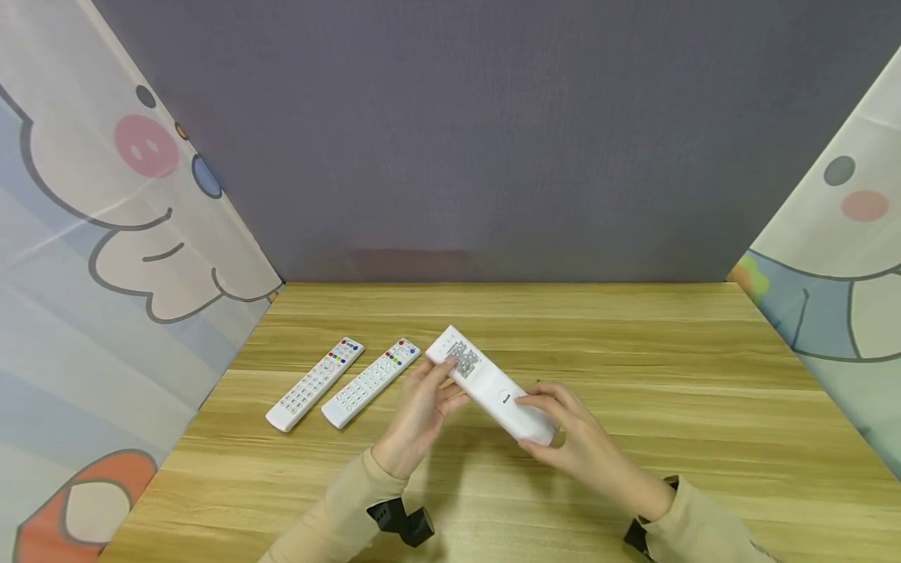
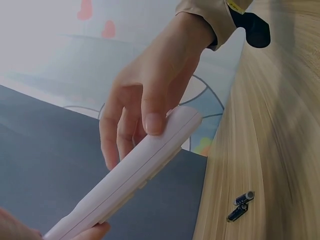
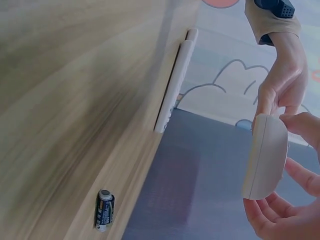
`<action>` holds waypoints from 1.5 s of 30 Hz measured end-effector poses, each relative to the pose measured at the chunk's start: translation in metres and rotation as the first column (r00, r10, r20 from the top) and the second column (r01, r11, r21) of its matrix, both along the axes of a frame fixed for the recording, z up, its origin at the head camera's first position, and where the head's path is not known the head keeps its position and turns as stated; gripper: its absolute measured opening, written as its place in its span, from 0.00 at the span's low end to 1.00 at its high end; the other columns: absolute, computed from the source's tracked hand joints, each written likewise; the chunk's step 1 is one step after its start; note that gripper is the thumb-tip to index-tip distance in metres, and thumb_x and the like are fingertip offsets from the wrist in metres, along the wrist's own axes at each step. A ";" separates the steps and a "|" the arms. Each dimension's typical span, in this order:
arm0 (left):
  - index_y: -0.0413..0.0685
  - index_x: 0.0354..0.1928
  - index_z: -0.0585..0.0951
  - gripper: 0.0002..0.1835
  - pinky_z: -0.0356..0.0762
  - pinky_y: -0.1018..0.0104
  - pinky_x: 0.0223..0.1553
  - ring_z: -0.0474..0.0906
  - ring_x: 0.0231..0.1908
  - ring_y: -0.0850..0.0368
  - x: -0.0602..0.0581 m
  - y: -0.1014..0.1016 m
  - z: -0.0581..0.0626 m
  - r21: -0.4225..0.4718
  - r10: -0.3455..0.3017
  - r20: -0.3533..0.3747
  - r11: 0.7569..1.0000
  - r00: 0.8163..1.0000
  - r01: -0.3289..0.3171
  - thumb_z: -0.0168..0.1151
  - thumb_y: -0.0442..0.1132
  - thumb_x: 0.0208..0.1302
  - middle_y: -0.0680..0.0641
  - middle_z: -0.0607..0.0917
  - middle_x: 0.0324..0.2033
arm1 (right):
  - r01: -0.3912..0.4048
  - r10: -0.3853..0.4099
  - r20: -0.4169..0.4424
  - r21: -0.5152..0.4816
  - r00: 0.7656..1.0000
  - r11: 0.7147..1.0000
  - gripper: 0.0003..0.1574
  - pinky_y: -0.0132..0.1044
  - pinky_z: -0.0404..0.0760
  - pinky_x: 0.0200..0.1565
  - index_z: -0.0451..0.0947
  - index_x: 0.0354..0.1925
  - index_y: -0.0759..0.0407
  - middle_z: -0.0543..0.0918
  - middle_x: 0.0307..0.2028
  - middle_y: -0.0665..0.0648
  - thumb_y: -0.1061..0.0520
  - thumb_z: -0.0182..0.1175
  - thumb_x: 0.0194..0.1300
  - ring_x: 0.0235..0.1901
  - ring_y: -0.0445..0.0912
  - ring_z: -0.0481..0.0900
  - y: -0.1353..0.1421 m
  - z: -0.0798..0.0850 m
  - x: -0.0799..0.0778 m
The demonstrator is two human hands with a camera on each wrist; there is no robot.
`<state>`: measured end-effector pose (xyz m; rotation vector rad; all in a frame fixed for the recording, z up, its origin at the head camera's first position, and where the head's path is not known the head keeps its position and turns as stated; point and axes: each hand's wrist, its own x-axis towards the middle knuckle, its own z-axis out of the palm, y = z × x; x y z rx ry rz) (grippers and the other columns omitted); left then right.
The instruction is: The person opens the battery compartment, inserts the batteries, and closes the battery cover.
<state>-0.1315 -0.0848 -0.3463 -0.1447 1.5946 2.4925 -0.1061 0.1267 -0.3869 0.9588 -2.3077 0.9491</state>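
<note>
A white remote control is held above the table with its back up, showing a printed label and the battery cover. My left hand grips its far end, thumb beside the label. At the near end, my right hand holds the remote control between thumb and fingers, with a fingertip on the cover. In the left wrist view, the right thumb presses along the casing; the buttons face down. Two small dark batteries lie on the table below, almost wholly hidden in the head view.
Two more white remote controls lie side by side, buttons up, on the left of the wooden table. A dark grey panel rises behind the table, and printed curtains hang at both sides.
</note>
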 end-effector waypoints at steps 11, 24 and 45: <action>0.31 0.58 0.63 0.20 0.82 0.71 0.35 0.81 0.31 0.60 0.001 0.002 -0.001 0.009 0.009 0.044 1.000 0.999 -0.010 0.46 0.34 0.67 0.48 0.78 0.36 | -0.039 0.037 0.059 0.027 0.998 0.999 0.37 0.37 0.83 0.37 0.73 0.53 0.57 0.72 0.49 0.63 0.57 0.71 0.41 0.44 0.52 0.74 -0.006 0.000 -0.004; 0.31 0.58 0.63 0.21 0.82 0.72 0.35 0.80 0.31 0.60 0.001 0.002 -0.001 -0.016 0.008 0.040 1.000 0.999 -0.007 0.47 0.35 0.67 0.48 0.77 0.36 | -0.026 0.042 -0.128 0.123 0.991 0.992 0.31 0.42 0.83 0.38 0.74 0.50 0.61 0.75 0.47 0.61 0.49 0.67 0.49 0.42 0.54 0.77 -0.007 -0.003 -0.007; 0.30 0.58 0.62 0.21 0.82 0.72 0.34 0.81 0.31 0.59 0.003 0.004 0.002 -0.004 0.004 0.029 1.000 1.000 -0.004 0.47 0.35 0.67 0.48 0.79 0.36 | -0.041 0.048 -0.101 0.070 0.994 0.997 0.34 0.43 0.84 0.38 0.70 0.46 0.63 0.75 0.46 0.61 0.56 0.71 0.39 0.42 0.53 0.77 -0.007 -0.004 -0.009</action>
